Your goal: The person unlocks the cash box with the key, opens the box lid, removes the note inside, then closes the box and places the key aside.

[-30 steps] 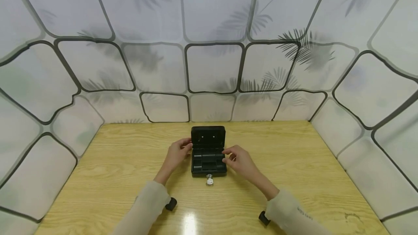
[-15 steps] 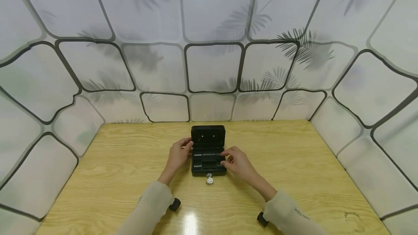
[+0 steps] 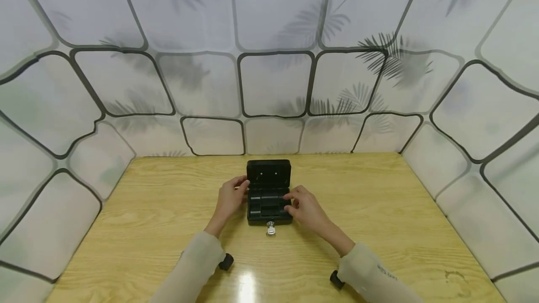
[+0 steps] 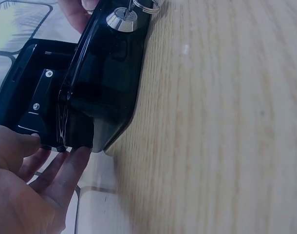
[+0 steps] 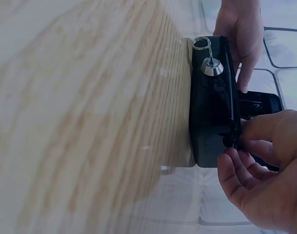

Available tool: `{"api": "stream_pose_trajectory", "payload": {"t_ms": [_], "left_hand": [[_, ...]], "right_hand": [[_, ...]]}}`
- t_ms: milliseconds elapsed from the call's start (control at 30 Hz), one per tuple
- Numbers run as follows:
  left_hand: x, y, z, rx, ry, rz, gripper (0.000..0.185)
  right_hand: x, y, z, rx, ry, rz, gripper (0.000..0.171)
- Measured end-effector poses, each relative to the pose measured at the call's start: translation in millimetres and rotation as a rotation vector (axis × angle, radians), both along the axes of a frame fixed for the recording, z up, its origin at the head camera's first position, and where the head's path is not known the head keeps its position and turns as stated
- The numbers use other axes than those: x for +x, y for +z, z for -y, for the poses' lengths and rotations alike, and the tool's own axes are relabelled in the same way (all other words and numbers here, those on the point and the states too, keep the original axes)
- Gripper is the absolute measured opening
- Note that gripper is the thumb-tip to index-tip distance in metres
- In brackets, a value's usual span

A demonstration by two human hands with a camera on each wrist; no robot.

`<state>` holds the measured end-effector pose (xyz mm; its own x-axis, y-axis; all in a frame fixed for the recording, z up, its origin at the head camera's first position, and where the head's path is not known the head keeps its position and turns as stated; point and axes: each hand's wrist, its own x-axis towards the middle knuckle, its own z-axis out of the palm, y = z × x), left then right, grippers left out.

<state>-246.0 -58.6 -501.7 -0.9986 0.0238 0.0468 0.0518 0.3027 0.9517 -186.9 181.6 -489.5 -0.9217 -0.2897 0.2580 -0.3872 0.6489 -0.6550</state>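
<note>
A black cash box [image 3: 269, 221] stands on the table, its lid [image 3: 268, 174] raised at the back. Its interior shows several moulded compartments. A key with a ring [image 3: 271, 231] sits in the front lock. My left hand [image 3: 230, 198] is at the box's rear left corner; in the left wrist view its straight fingers [image 4: 65, 180] touch the side and the thumb lies by the lid. At the right rim, my right hand [image 3: 306, 205] pinches the box's edge; in the right wrist view the thumb [image 5: 263, 127] is over the rim and curled fingers are outside it.
The wood-grain table [image 3: 168, 209] reaches back to a white patterned fabric wall [image 3: 273, 88], which also rises on both sides. Dark wrist devices [image 3: 226, 262] show below each sleeve.
My right hand has shifted slightly left, its fingertips now over the box's right rim. The left hand has edged slightly right. The box stays in place with its lid up.
</note>
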Motion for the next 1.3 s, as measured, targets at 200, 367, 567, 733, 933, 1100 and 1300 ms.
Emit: {"api": "stream_pose_trajectory", "payload": {"t_ms": [200,367,567,733,933,1100,1300], "left_hand": [[-0.5,-0.4,0,0.012,-0.008,0.001,0.035],[0.3,-0.7,1,0.003,-0.014,-0.003,0.034],[0.2,-1.2,1,0.012,-0.014,0.008,0.034],[0.5,-0.8,1,0.007,-0.010,0.013,0.035],[1.1,0.5,0,0.004,-0.006,0.020,0.035],[0.5,0.4,0,0.003,-0.003,0.017,0.034],[0.0,0.7,0,0.005,0.002,0.015,0.033]], "right_hand": [[-3.3,-0.7,1,0.029,-0.017,-0.011,0.020],[-2.7,1.7,2,0.018,-0.021,0.017,0.019],[-4.4,2.1,3,0.045,-0.031,0.052,0.018],[-8.0,0.0,6,0.082,-0.046,0.069,0.018],[-10.2,-2.2,9,0.085,-0.058,0.085,0.016],[-11.8,-2.8,10,0.070,-0.062,0.080,0.013],[-13.8,-2.1,11,0.068,-0.064,0.051,0.008]]}}
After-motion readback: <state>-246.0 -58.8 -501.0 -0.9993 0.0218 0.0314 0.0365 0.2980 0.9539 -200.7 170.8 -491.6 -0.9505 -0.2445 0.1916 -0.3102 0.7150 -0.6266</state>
